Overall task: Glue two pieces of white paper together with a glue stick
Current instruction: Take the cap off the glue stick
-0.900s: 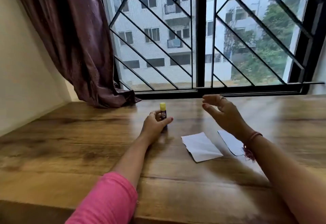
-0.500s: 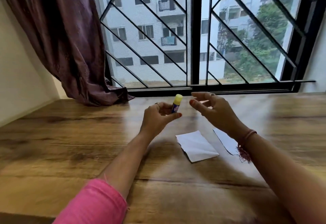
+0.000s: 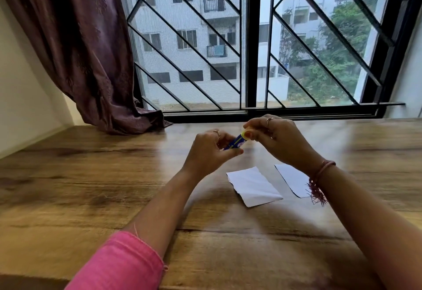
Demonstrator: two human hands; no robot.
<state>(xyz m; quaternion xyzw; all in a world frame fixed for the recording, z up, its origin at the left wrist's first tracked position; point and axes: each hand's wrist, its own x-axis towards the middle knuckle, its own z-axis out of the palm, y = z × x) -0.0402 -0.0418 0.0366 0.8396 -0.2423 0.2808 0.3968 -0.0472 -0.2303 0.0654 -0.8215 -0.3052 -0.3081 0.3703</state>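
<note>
So we've got the big wooden table (image 3: 91, 187) filling the lower half of the frame, and nothing on it is a container, just flat stuff. Two white bits sit right of centre: the left paper (image 3: 253, 187) in full view, the right paper (image 3: 291, 180) partly hidden under our right wrist, near each other but not touching. Above them, mid-frame, both hands are up off the table. Our left hand (image 3: 205, 152) is wrapped round the blue barrel of the glue stick (image 3: 235, 142), whose long axis tilts up to the right. Our right hand (image 3: 276, 139) is pinching the yellow cap end. Looks like the cap pulls off up-right along that axis.
</note>
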